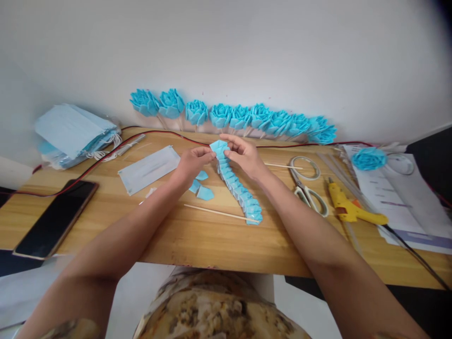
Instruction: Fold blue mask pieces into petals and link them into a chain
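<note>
A long strip of overlapping light-blue petals [237, 186] runs from between my hands down toward the table's front. My left hand [194, 162] pinches the left side of its top end. On the right side of that end, my right hand [243, 153] grips it with thumb and fingers. The strip's lower end meets a thin wooden stick [215, 212] lying on the table; whether they are joined I cannot tell. Several loose blue petal pieces [205, 192] lie below my left hand. A flat pale-blue face mask [150, 168] is left of them.
Blue fabric flowers [221, 115] on sticks lean along the wall. Scissors [307, 188], a tape roll [314, 165] and a yellow glue gun [349, 205] lie right, near papers [391, 197] and another blue flower [369, 159]. A phone [56, 219], mask pile [74, 129] and red-black cable [102, 157] are left.
</note>
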`<control>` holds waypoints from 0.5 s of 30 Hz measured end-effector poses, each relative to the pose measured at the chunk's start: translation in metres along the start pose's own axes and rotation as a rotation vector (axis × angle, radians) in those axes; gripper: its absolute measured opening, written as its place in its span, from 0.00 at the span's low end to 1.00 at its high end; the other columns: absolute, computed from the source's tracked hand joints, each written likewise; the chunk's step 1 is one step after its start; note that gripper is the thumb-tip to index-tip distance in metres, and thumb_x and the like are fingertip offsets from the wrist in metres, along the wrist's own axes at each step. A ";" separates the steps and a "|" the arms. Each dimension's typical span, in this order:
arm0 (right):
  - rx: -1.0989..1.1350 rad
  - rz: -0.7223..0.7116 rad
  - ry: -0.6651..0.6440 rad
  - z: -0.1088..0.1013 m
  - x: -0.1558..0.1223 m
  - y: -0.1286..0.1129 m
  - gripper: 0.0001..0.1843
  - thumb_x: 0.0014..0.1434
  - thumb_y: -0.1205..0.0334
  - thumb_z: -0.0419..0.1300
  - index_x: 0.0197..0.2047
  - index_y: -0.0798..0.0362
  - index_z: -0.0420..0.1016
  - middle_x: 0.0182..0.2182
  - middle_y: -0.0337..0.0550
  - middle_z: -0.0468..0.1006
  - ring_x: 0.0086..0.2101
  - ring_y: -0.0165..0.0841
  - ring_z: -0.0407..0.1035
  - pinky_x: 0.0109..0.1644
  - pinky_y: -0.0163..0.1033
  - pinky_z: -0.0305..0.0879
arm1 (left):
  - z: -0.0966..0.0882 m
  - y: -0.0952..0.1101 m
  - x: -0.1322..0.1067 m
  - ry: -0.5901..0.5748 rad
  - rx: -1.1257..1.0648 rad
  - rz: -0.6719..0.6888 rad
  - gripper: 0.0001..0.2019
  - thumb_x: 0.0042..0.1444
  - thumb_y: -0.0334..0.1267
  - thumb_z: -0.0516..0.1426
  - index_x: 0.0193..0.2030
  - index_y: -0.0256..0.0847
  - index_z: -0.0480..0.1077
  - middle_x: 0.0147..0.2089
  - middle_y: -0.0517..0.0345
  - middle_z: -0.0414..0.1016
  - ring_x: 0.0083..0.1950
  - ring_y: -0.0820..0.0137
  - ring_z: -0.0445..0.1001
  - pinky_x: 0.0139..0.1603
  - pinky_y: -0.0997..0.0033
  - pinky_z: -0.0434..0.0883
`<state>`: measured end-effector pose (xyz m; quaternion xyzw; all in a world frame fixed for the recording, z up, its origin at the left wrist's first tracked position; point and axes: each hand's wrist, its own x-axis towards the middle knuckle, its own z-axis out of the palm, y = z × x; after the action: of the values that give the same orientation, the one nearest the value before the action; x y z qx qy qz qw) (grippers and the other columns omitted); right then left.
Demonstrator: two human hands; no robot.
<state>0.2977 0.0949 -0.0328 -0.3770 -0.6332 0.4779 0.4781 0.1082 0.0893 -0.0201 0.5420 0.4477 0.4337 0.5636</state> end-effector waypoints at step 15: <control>-0.110 -0.023 0.072 0.002 0.000 -0.003 0.26 0.55 0.56 0.64 0.58 0.47 0.74 0.29 0.35 0.71 0.30 0.30 0.63 0.34 0.36 0.65 | 0.001 0.003 -0.003 0.020 0.192 0.063 0.12 0.47 0.47 0.63 0.27 0.39 0.74 0.26 0.62 0.71 0.29 0.73 0.64 0.34 0.72 0.61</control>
<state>0.2955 0.0935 -0.0304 -0.4121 -0.6452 0.4231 0.4846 0.1081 0.0859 -0.0173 0.6029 0.4756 0.4118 0.4907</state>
